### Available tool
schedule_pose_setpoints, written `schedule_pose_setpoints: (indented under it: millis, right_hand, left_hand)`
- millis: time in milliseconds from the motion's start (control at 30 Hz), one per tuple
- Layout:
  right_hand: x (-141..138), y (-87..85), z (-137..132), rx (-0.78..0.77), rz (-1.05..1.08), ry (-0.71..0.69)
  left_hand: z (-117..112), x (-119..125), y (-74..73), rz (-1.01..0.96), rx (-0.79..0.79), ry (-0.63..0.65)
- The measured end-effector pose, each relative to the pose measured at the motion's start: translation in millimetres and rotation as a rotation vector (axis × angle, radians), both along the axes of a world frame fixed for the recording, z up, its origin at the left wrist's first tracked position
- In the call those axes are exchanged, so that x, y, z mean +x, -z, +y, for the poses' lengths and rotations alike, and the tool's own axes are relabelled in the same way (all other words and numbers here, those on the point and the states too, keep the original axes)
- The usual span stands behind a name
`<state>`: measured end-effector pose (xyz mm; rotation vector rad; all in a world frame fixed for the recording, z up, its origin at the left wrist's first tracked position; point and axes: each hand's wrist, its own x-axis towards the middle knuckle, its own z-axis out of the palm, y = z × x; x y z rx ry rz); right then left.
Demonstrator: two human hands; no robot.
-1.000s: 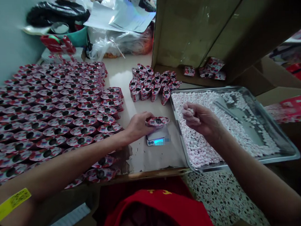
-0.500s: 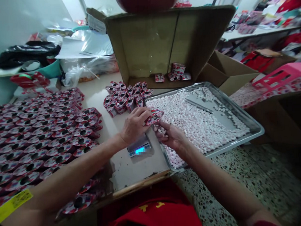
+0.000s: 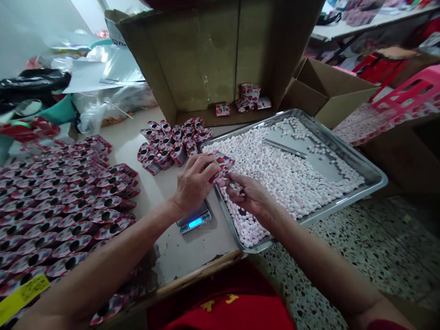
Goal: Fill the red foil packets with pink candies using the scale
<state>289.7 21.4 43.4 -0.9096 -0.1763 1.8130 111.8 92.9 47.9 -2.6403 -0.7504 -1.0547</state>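
My left hand [image 3: 196, 179] grips a red and white printed packet [image 3: 223, 164], tilted over the near-left edge of the metal tray [image 3: 375, 182]. Just to its right, my right hand [image 3: 248, 193] is cupped around several small white candies [image 3: 235, 187], its fingertips close to the packet's lower end. Whether they touch the packet I cannot tell. Pale candies [image 3: 278, 177] cover much of the tray. Below my left hand is a small digital scale [image 3: 195, 222] with a lit blue display, partly hidden by the hand.
Rows of upright packets [image 3: 73, 216] fill the table's left side. A smaller packet group [image 3: 165, 150] stands behind the scale. A metal bar [image 3: 285, 148] lies in the tray. Behind, a large cardboard box [image 3: 198, 55] holds a few packets [image 3: 250, 96]. A pink stool [image 3: 415, 88] is at right.
The camera view has shifted slightly, so the box and the packets appear a little further left. Both hands keep nearly the same pose, with the packet and candies still in them.
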Motion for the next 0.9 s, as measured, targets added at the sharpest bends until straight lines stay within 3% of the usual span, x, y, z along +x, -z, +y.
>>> schedule_pose_setpoints:
  millis: [200,367,500,700,800,900]
  right_hand:
    - [6,2.8,-3,0.100,0.029,-0.034]
    - [6,3.5,-3,0.057,0.015,-0.018]
    - [4,6.9,-2,0.082,0.023,-0.012]
    - [10,8.9,-8,0.063,-0.014,-0.034]
    - [10,-3.4,-14,0.128,-0.114,-0.008]
    - [6,-22.3,-12,0.334,-0.321,-0.003]
  left_hand:
    - [-4,0,-14.1,-0.013,0.011,-0.001]
    - [-4,1,-1.3,-0.030,-0.098,0.001]
    - [-1,1,8.5,-0.063,-0.265,-0.016]
    - [4,2,20.1,-0.298,-0.687,-0.056]
    - [0,-1,22.9,-0.375,-0.822,-0.080]
    - [-7,-7,20.5,-0.397,-0.922,-0.067]
